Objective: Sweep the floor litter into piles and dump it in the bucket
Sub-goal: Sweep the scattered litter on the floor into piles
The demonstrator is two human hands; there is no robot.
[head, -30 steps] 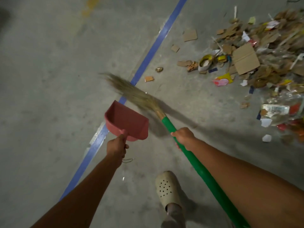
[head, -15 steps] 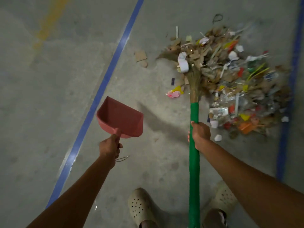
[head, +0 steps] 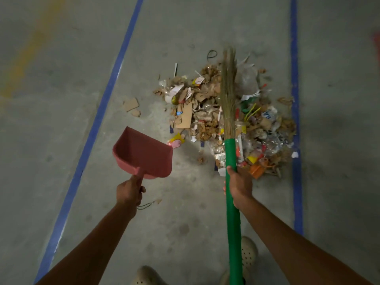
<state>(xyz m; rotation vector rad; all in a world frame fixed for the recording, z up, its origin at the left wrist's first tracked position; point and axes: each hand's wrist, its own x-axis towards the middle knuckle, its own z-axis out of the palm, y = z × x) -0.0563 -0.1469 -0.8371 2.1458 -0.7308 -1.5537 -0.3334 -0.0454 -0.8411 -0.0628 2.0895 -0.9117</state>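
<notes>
Reaching across the litter pile (head: pixel 205 120), the broom (head: pixel 231 157) is now lying over it, bristles (head: pixel 228 89) pointing to 12 o'clock, having swung in from the blue line (head: pixel 98 118) a second ago. The pile is looking gathered, so scooping is likely next. The right hand (head: pixel 239 185) fingers are wrapping the handle. The left hand (head: pixel 129 192) is gripping the dustpan (head: pixel 144 155) at the pile's 8 o'clock. The barcode label (head: pixel 220 156) and blue lettering are unreadable.

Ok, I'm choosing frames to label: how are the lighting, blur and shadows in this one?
Head view: dim, flat light with no glare; the litter pile is readable, but bristle tips of the broom look slightly smeared. Head view also shows a soft shadow beside the dustpan, and darker corners.
</notes>
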